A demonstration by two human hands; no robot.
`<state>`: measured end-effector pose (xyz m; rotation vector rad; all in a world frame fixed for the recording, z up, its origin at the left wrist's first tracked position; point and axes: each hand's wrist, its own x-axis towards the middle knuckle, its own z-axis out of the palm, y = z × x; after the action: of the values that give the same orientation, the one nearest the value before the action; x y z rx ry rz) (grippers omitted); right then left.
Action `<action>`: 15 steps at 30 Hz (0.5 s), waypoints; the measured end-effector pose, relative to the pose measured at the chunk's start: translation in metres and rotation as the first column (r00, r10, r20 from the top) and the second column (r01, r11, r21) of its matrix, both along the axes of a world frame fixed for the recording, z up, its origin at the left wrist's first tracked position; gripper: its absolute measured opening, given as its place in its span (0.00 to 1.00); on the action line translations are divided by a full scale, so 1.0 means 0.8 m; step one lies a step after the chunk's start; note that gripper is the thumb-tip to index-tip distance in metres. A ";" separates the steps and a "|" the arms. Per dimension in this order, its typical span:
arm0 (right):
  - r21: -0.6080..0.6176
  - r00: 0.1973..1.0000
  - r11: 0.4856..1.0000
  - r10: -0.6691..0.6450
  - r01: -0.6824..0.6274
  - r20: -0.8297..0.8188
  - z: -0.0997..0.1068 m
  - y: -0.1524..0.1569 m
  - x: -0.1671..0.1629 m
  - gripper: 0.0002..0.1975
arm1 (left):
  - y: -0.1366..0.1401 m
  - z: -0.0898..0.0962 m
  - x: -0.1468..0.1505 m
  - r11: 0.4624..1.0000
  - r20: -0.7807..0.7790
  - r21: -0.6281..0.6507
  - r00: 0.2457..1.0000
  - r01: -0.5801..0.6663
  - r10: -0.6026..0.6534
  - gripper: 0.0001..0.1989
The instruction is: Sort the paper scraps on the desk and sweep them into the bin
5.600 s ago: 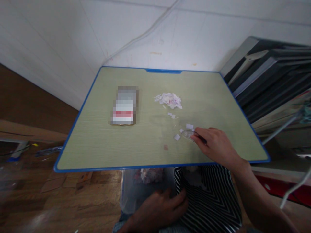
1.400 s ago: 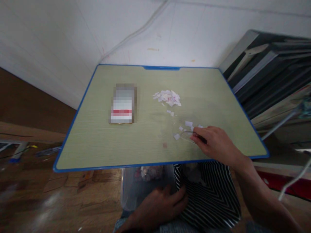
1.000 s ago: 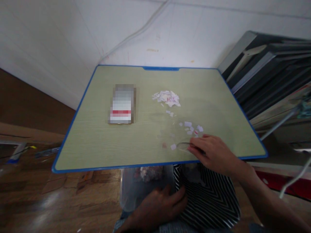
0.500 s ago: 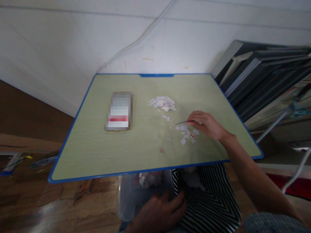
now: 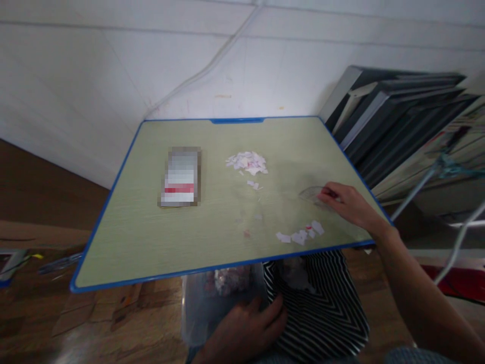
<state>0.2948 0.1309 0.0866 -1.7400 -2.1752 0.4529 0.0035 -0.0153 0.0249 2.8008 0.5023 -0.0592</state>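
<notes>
Now, right hand (image 5: 344, 200): pinching, I think, a clear scraper (image 5: 311, 193)
Left hand (image 5: 253, 326): grip unclear to me
Scraps (image 5: 299, 237): near table edge (image 5: 250, 262)

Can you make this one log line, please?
right hand: holds clear curved piece | left hand: by translucent plastic tub | some white paper scraps: near front edge of green rectangular table

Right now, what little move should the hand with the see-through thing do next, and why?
Maybe the right hand should bring its clear curved piece down to the loose scraps. They lie near the front edge of the table, apart from the bigger paper pile, and the piece is on their far side.
</notes>
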 end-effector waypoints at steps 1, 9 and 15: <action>-0.037 1.000 0.999 -0.004 0.003 -0.007 -0.003 0.001 -0.001 0.13 | 0.000 0.000 0.000 1.000 -0.006 -0.002 1.000 0.000 0.000 0.15; -0.184 0.935 0.919 0.327 -0.348 -0.136 0.002 -0.019 -0.061 0.14 | 0.004 0.005 0.001 1.000 -0.060 -0.027 0.998 0.008 -0.010 0.17; -0.241 0.787 0.749 0.596 -0.617 -0.161 0.016 -0.010 -0.073 0.16 | 0.003 0.002 -0.001 0.999 -0.061 -0.035 0.998 -0.015 0.013 0.18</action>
<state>0.2362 0.1232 0.0993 -1.0380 -2.6985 1.0118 0.0024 -0.0132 0.0266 2.7671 0.5301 -0.1496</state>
